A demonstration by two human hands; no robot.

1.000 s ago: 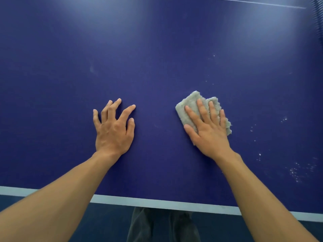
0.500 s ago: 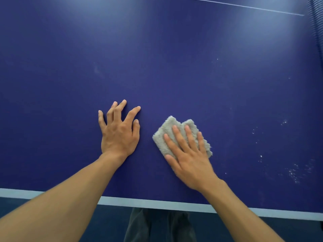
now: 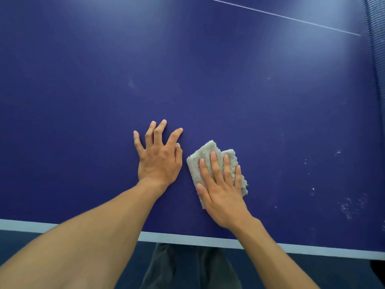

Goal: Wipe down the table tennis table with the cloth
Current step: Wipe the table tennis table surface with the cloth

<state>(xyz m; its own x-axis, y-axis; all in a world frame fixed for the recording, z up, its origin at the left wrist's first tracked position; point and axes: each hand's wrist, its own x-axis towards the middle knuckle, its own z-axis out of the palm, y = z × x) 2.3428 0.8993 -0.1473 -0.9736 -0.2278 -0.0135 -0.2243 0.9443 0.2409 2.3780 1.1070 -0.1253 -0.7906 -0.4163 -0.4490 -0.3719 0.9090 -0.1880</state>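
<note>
Dark flooring [image 3: 333, 272] and grey trouser legs [image 3: 187, 268] are showing nearest, under the pale edge band [image 3: 187, 239] of the blue table tennis table [image 3: 83, 101]. Both bare forearms are reaching in over that band.

- Left hand [image 3: 159, 161]: lying palm down on the bare surface, fingers spread apart and holding nothing. Reading it as a brace.
- Right hand [image 3: 223, 197]: pressing flat on the cloth [image 3: 208, 151], fingers [image 3: 215, 170] straight and close together, not curled round it.
- Cloth: grey, fluffy, folded into a pad, lying on the table just beside the left hand but not touching it, its far corners sticking out past the fingertips.

Step in hand, as judged: a wiping stroke in the near middle zone. White specks [image 3: 350, 205] are lying scattered well to the right of the cloth, and a faint smudge [image 3: 131, 83] is sitting farther out, beyond the left hand. The next move is calling for flat pressure on the pad while it is being slid right toward the specks; reaching the smudge is asking for a longer lean.

Farther off, a thin white line [image 3: 281, 16] is crossing the surface, and ribbed dark netting, probably the net [image 3: 377, 49], is running along the right edge.

Hard to make out: the part of the cloth under the palm is hidden; the table's far and left reaches are being cut off; glare is washing out the top, so any dust there is not showing.
</note>
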